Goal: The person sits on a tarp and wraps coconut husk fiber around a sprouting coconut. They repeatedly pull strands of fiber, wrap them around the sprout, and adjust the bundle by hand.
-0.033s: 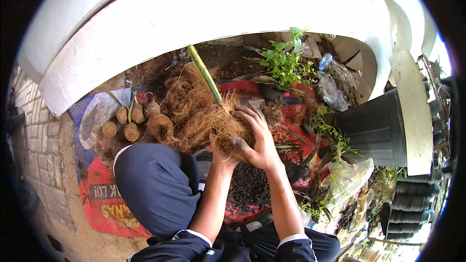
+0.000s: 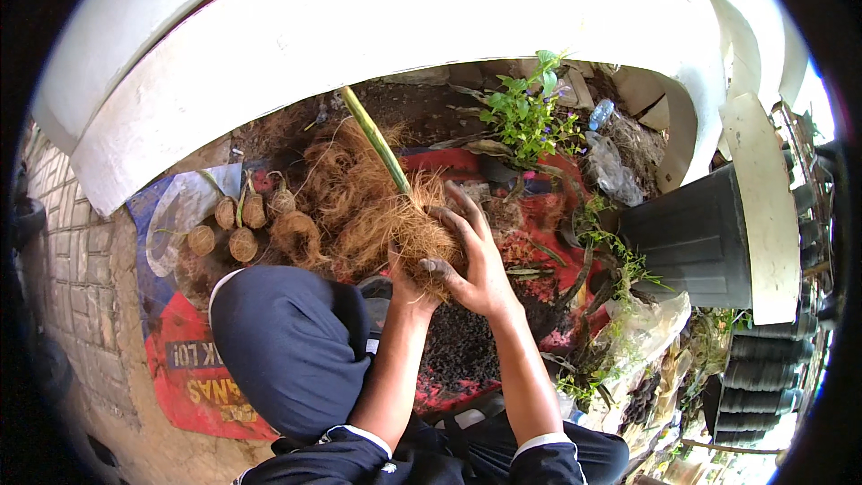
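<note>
A clump of brown coconut fibre [image 2: 417, 232] sits between my two hands, with a long green leaf-like cutting [image 2: 377, 142] standing tilted out of its top. My left hand [image 2: 411, 287] cups the clump from the near left, its fingers mostly hidden by fibre. From the right, my right hand [image 2: 478, 271] curves round the clump, soil-darkened fingers on its far side and the thumb on its near side. A larger heap of loose coconut fibre [image 2: 337, 175] lies just beyond, to the left.
Several small fibre-wrapped balls [image 2: 254, 211] rest left on the printed sheet [image 2: 184, 368]. Dark soil granules [image 2: 462, 350] lie near my right forearm. A leafy plant [image 2: 530, 112], a black pot [image 2: 691, 238] and a plastic bag [image 2: 615, 166] stand or lie right. A white curved structure [image 2: 404, 18] spans the back.
My right hand's fingers have shifted slightly on the fibre clump, with the index finger lifting a little. The green cutting has tipped slightly to the left.
</note>
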Tool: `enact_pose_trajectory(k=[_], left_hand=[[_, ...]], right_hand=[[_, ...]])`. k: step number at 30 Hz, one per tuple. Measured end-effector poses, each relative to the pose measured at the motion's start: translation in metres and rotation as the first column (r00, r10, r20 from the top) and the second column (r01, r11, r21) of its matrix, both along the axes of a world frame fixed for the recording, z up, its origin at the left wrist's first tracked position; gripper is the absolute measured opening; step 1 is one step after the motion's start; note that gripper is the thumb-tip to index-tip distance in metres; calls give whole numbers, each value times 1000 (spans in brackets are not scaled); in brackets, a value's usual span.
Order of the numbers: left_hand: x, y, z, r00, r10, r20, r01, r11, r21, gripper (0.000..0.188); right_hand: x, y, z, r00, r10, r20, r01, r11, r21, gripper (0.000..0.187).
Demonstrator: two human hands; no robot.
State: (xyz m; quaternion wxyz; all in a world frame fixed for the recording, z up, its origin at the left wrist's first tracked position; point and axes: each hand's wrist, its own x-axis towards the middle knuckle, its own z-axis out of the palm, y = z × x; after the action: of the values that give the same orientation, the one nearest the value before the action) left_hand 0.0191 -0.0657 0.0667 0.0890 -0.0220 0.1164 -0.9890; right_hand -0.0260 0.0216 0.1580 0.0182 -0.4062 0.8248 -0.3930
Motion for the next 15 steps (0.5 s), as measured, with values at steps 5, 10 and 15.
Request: enact_pose_trajectory(k=[5, 10, 15], left_hand=[[-9, -5, 22, 920, 139, 366, 28, 909, -416, 54], [-1, -16, 39, 942, 129, 309, -1, 924, -383, 57], [-1, -20, 42, 908, 276, 316, 64, 653, -755, 45]], right_hand=[[-2, -4, -13, 994, -72, 83, 84, 983, -162, 54], [-6, -2, -17, 994, -107, -18, 104, 990, -95, 55], [-8, 1, -9, 979, 77, 191, -9, 942, -336, 53]])
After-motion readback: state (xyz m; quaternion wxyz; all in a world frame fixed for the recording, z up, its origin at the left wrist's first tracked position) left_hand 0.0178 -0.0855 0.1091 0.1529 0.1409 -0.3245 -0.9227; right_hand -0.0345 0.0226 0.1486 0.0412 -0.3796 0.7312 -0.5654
